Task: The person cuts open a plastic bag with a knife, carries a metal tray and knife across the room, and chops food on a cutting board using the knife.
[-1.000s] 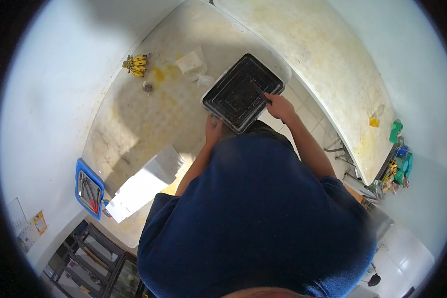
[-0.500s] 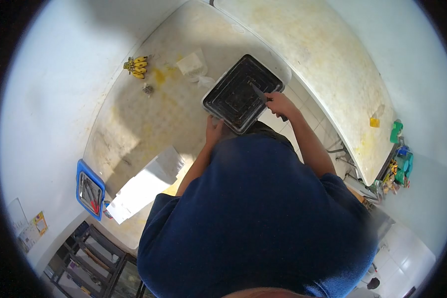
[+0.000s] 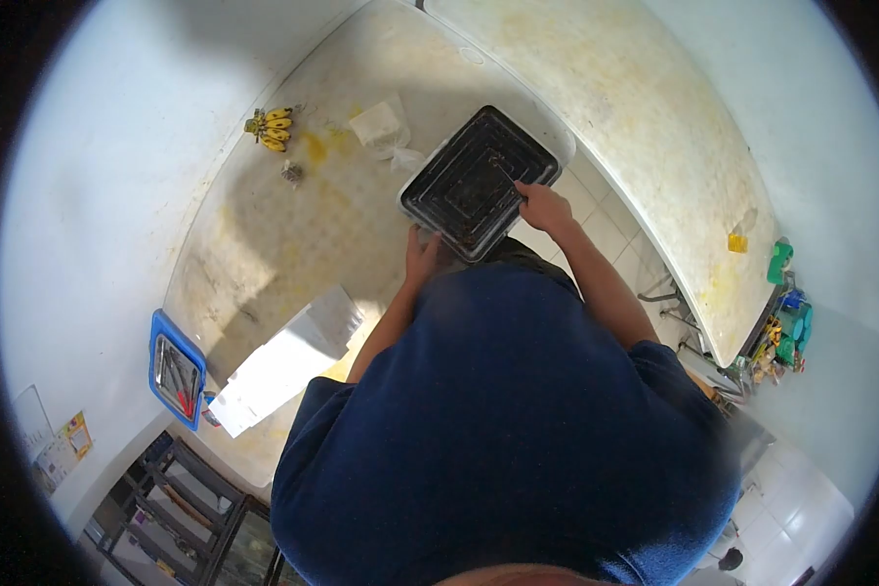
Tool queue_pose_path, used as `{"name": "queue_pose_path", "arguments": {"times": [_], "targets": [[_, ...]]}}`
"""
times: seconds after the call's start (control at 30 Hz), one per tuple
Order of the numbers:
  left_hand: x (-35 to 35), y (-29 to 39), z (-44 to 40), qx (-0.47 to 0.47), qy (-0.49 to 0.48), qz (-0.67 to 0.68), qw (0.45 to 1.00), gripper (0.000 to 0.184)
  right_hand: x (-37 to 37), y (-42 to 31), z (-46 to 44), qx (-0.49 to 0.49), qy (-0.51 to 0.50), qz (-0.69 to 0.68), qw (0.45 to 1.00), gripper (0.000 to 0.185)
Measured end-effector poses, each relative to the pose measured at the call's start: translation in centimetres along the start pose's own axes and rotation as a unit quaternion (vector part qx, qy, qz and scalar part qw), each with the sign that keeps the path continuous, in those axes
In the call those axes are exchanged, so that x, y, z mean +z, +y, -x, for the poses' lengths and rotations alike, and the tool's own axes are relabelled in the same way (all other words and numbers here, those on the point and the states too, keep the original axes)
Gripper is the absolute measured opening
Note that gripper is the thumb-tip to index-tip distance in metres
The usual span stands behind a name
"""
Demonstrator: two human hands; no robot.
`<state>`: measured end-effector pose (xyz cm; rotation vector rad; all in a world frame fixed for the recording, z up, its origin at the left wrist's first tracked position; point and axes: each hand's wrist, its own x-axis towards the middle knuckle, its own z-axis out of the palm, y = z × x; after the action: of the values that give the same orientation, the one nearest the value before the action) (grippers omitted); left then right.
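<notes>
A black rectangular tray with a ridged bottom lies tilted at the table's near right edge, in front of my body. My right hand is closed around a knife, over the tray's right side. The knife's thin blade points up and left toward the tray's middle, and its handle is mostly hidden in my hand. Small dark bits show near the blade tip. At the tray's near left edge, my left hand grips the rim with its fingertips; part of that hand is hidden.
A bunch of bananas, a small dark clump and a clear plastic bag lie on the table. White sheets and a blue-rimmed tray of tools are at left. A second table stands right, across a tiled gap.
The knife has turned in my right hand, so its blade now shows as a thin edge. My right hand has shifted slightly left. The left hand and the tray have stayed nearly still.
</notes>
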<state>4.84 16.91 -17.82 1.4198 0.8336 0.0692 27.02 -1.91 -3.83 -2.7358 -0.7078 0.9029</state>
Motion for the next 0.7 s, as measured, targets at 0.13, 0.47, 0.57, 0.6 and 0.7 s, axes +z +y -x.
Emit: {"name": "queue_pose_path", "arguments": {"times": [0.13, 0.47, 0.57, 0.6, 0.7], "targets": [[0.1, -2.2, -1.0, 0.02, 0.008, 0.003, 1.0, 0.059, -3.3, -1.1, -0.4, 0.048, -0.103, -0.139, 0.984, 0.053], [0.2, -3.0, -1.2, 0.037, -0.006, 0.049, 0.998, 0.059, -2.8, -1.0, 0.6, 0.019, -0.053, -0.035, 0.998, 0.054], [0.2, 0.4, 0.1, -0.027, -0.01, 0.038, 0.999, 0.059, 1.7, 0.8, -0.4, -0.056, 0.057, 0.084, 0.993, 0.053], [0.3, 0.3, 0.0, -0.016, -0.005, 0.026, 1.0, 0.059, 2.3, 0.9, -0.5, -0.057, 0.059, 0.084, 0.993, 0.054], [0.3, -0.3, -0.5, 0.019, 0.002, -0.006, 1.0, 0.06, 2.8, 0.7, -0.6, -0.026, 0.028, 0.011, 0.999, 0.054]]}}
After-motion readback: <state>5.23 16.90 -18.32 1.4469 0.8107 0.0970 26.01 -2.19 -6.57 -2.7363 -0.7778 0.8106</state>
